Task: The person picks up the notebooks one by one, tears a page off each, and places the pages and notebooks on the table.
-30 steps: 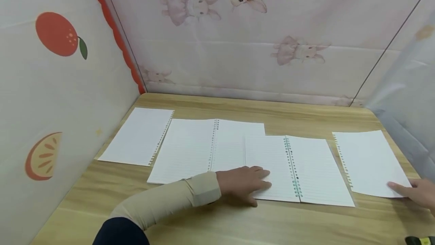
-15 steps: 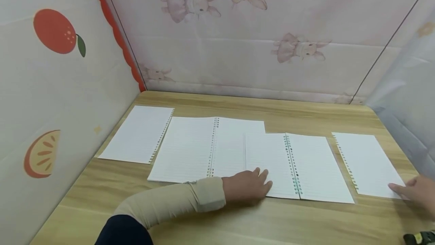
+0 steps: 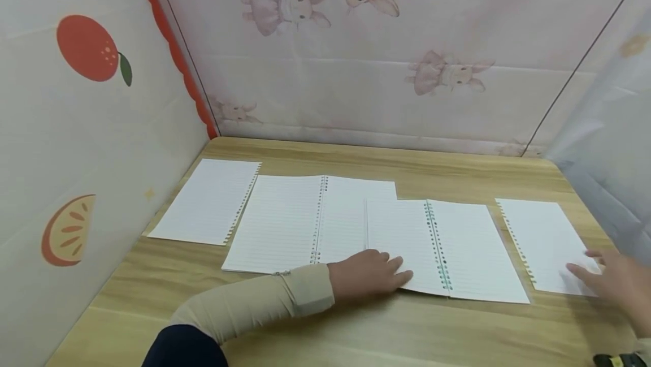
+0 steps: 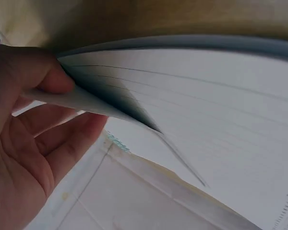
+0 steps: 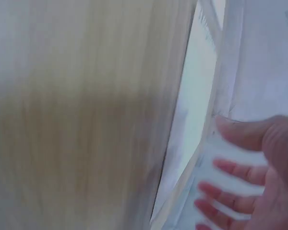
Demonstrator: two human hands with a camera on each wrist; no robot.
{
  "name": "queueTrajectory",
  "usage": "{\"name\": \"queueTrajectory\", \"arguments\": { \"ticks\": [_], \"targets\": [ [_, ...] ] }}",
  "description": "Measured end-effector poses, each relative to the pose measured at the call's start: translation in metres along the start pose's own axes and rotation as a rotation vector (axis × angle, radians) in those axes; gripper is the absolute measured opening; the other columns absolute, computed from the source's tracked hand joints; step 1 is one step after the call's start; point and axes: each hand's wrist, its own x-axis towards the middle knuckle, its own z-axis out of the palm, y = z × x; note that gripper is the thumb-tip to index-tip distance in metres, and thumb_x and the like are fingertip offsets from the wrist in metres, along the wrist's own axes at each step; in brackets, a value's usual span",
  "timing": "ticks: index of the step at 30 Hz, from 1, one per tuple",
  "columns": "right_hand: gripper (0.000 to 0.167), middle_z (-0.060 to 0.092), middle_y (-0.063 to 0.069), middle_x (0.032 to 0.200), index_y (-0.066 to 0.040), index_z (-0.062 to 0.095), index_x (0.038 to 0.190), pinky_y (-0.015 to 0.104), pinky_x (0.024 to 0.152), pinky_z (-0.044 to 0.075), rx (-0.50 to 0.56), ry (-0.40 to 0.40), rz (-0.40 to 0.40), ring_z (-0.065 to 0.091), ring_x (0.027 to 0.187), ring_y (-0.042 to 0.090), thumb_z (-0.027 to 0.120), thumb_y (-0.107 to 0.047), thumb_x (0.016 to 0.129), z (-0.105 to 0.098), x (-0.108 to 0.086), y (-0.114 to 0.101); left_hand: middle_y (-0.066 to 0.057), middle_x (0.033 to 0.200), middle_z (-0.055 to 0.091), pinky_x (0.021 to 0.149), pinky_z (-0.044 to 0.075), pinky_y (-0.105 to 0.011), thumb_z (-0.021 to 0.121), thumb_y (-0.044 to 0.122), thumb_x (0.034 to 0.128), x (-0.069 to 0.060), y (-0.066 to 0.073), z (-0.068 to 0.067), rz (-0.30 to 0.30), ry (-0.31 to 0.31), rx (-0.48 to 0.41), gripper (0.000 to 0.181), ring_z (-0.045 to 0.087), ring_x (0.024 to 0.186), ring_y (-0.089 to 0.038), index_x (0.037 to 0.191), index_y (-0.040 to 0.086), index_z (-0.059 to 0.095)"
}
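Observation:
In the head view my left hand (image 3: 368,273) is at the near left corner of an open spiral notebook (image 3: 478,254) with green rings. The left wrist view shows my thumb and fingers pinching a notebook page (image 4: 81,101), bent up from the pages beside it. To the right, my right hand (image 3: 615,282) hovers with spread fingers over the near right corner of a loose white sheet (image 3: 544,242) with a torn, toothed left edge. Nothing is between those fingers in the right wrist view, where the hand (image 5: 273,177) is slightly blurred.
Another open spiral notebook (image 3: 287,220) lies left, partly under the green-ringed one. A second toothed-edge sheet (image 3: 205,200) lies at the far left of the wooden table (image 3: 437,333). Printed cloth walls (image 3: 315,95) stand behind and at both sides.
My left hand, earlier spread on the page, has moved to the notebook's near edge and pinched a page. The right hand turned the loose sheet slightly, then let go of its corner.

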Motion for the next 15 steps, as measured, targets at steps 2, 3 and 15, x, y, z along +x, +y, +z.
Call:
{"name": "queueTrajectory", "arguments": {
  "ticks": [2, 3, 15],
  "targets": [
    [0.048, 0.067, 0.024, 0.097, 0.014, 0.058, 0.108, 0.04, 0.062, 0.049, 0.096, 0.005, -0.122, 0.065, 0.077, 0.024, 0.064, -0.032, 0.092, 0.004, -0.005, -0.015, 0.009, 0.098, 0.058, 0.064, 0.043, -0.02, 0.052, 0.013, 0.0968, -0.001, -0.005, 0.0, 0.01, -0.016, -0.053, 0.025, 0.053, 0.073, -0.007, 0.12, 0.021, 0.058],
    [0.039, 0.071, 0.014, 0.099, 0.009, 0.061, 0.109, 0.036, 0.062, 0.05, 0.155, -0.014, -0.18, 0.065, 0.078, 0.015, 0.065, -0.025, 0.091, 0.006, -0.008, -0.023, 0.011, 0.1, 0.059, 0.068, 0.044, -0.02, 0.052, 0.013, 0.0972, -0.002, -0.008, 0.0, 0.015, -0.021, -0.09, 0.023, 0.056, 0.079, -0.007, 0.118, 0.022, 0.058],
    [0.032, 0.065, 0.006, 0.121, 0.0, 0.066, 0.118, 0.02, 0.068, 0.054, 0.289, -0.232, -0.427, 0.043, 0.102, -0.021, 0.065, -0.016, 0.091, 0.025, -0.029, -0.061, 0.013, 0.105, 0.063, 0.114, 0.025, -0.037, 0.063, 0.009, 0.0923, 0.006, -0.042, -0.027, -0.025, 0.331, -0.229, 0.029, 0.052, 0.114, -0.007, 0.105, 0.034, 0.07]
  ]
}}
